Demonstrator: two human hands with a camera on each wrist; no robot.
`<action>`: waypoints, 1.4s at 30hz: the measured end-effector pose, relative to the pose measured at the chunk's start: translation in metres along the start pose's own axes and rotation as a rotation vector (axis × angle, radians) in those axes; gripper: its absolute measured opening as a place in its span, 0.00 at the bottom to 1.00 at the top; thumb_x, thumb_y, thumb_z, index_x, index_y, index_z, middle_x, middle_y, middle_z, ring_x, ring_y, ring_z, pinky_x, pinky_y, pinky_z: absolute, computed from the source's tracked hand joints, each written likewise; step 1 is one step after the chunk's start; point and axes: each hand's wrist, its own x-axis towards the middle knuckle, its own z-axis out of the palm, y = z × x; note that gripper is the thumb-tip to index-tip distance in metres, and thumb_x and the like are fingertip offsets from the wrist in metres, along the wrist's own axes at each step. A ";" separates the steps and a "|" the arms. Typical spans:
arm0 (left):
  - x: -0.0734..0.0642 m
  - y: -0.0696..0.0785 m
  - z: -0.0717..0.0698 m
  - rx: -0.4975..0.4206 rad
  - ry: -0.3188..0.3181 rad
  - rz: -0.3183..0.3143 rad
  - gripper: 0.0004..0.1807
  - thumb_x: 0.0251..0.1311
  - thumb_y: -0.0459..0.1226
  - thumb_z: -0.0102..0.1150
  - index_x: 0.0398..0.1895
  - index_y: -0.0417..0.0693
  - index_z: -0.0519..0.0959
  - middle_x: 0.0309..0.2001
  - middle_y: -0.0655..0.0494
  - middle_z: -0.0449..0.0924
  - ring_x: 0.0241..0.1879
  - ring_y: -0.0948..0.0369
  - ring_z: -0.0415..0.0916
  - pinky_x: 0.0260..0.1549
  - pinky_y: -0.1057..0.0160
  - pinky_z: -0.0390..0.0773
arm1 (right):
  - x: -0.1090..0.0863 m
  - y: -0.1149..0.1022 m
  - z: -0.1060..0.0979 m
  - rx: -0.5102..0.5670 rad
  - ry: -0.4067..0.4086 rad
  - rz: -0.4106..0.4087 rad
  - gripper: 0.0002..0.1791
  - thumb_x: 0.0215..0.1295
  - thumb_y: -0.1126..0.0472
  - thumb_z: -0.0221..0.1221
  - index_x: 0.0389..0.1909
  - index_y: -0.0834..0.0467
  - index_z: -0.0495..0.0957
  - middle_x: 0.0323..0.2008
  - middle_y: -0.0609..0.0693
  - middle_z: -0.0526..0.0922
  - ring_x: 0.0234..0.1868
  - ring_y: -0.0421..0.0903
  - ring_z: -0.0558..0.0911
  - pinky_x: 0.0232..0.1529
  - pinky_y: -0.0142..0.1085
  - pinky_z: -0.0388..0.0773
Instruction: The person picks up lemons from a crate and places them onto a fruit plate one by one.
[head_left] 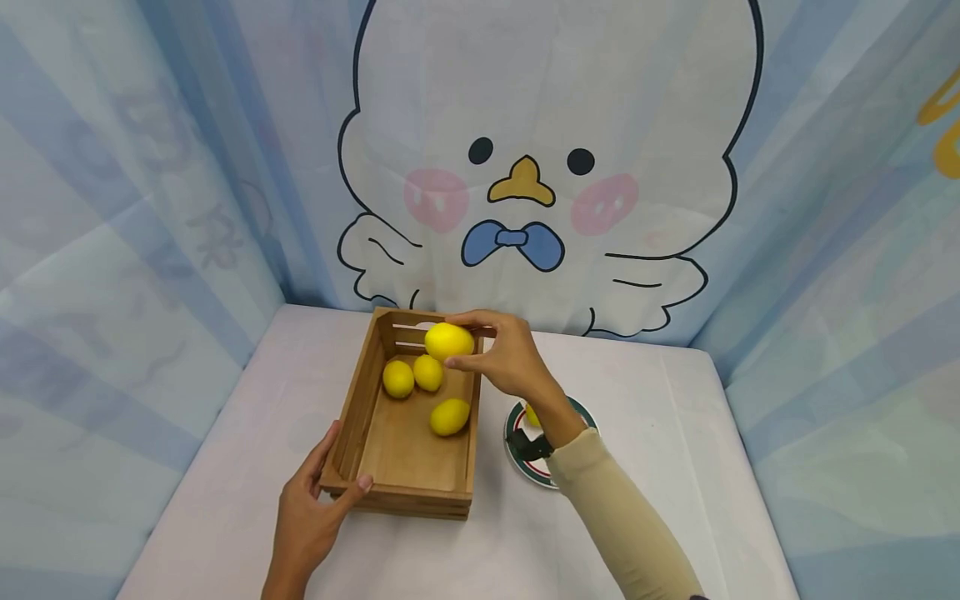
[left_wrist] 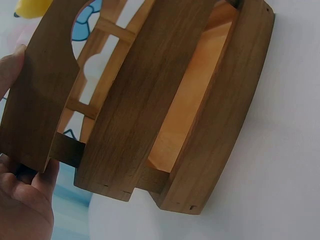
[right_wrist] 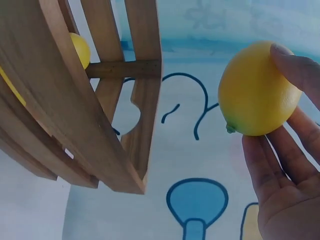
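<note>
In the head view my right hand (head_left: pixel 512 358) holds a yellow lemon (head_left: pixel 447 342) between thumb and fingers, over the far right part of a slatted wooden crate (head_left: pixel 412 468). The right wrist view shows this lemon (right_wrist: pixel 257 90) with a green tip at one end, beside the crate's slats (right_wrist: pixel 75 95). Inside the crate lie three more lemons, two side by side (head_left: pixel 398 379) and one near the right wall (head_left: pixel 450 417). My left hand (head_left: pixel 309 521) grips the crate's near left corner, thumb over the rim and fingers along the outer side.
Right of the crate, a round plate (head_left: pixel 517 463) with a green rim sits partly under my right forearm, a lemon (head_left: pixel 532 416) showing on it. A white cloth covers the table (head_left: pixel 645 400). Curtains with a cartoon bird (head_left: pixel 540 83) enclose the back and sides.
</note>
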 end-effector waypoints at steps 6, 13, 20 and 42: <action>-0.001 0.001 0.000 -0.001 0.002 -0.005 0.48 0.63 0.45 0.77 0.83 0.62 0.62 0.83 0.56 0.59 0.83 0.51 0.56 0.66 0.91 0.58 | -0.007 0.004 -0.009 -0.005 0.042 0.005 0.26 0.56 0.58 0.81 0.57 0.50 0.88 0.54 0.44 0.89 0.56 0.46 0.85 0.65 0.49 0.84; -0.001 0.001 -0.001 -0.002 0.004 -0.009 0.48 0.63 0.44 0.77 0.83 0.62 0.62 0.83 0.56 0.59 0.83 0.51 0.56 0.66 0.91 0.58 | -0.017 0.011 -0.019 0.010 0.081 0.016 0.26 0.55 0.57 0.82 0.56 0.50 0.88 0.54 0.45 0.90 0.56 0.45 0.85 0.66 0.46 0.84; -0.001 0.002 -0.001 0.007 0.002 -0.017 0.48 0.63 0.45 0.78 0.83 0.62 0.62 0.84 0.56 0.59 0.84 0.50 0.56 0.65 0.91 0.58 | -0.024 0.016 -0.025 0.044 0.107 0.019 0.27 0.55 0.58 0.82 0.57 0.49 0.88 0.56 0.45 0.90 0.58 0.46 0.85 0.65 0.49 0.84; 0.000 0.002 0.000 0.014 -0.001 -0.018 0.48 0.63 0.46 0.77 0.84 0.62 0.61 0.84 0.55 0.59 0.83 0.50 0.56 0.64 0.92 0.58 | -0.055 0.041 -0.043 0.028 0.216 0.135 0.28 0.56 0.59 0.81 0.59 0.49 0.87 0.59 0.48 0.88 0.60 0.51 0.85 0.65 0.53 0.84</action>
